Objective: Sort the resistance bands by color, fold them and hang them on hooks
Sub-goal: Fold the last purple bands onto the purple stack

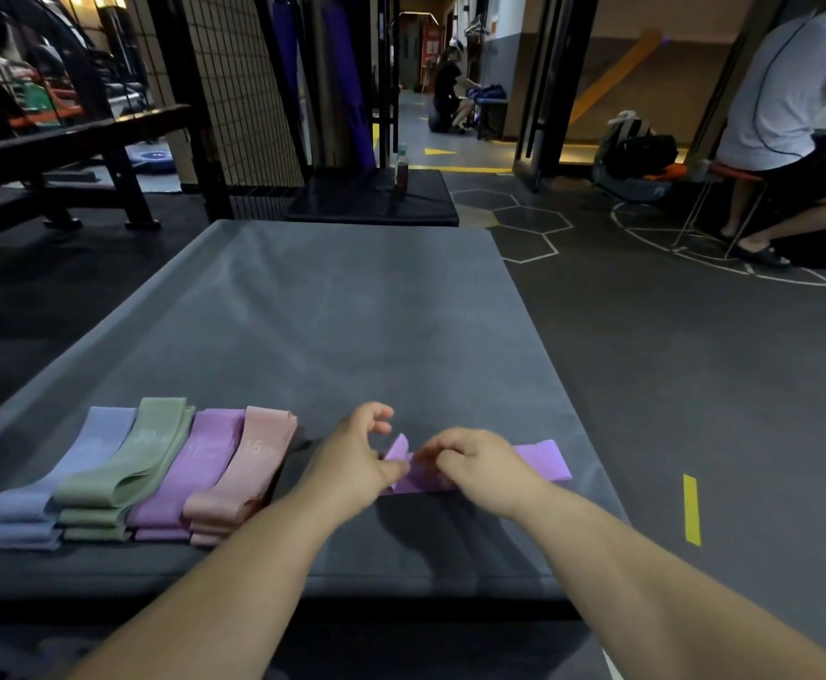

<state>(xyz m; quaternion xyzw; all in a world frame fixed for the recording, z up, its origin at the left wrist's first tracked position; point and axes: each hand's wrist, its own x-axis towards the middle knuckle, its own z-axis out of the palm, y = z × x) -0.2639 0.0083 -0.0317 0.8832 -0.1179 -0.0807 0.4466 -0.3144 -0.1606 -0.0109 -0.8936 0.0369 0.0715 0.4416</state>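
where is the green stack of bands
Head view, left side: the green stack lies on the mat, between the blue stack and the purple stack.

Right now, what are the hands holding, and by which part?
The flat purple fabric resistance band: left hand pinches its turned-up left end, right hand grips near its middle.

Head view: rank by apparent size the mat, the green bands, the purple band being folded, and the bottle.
1. mat, far the largest.
2. green bands.
3. purple band, partly hidden by the left hand and right hand; may really match the green.
4. bottle, smallest, though far from the camera.
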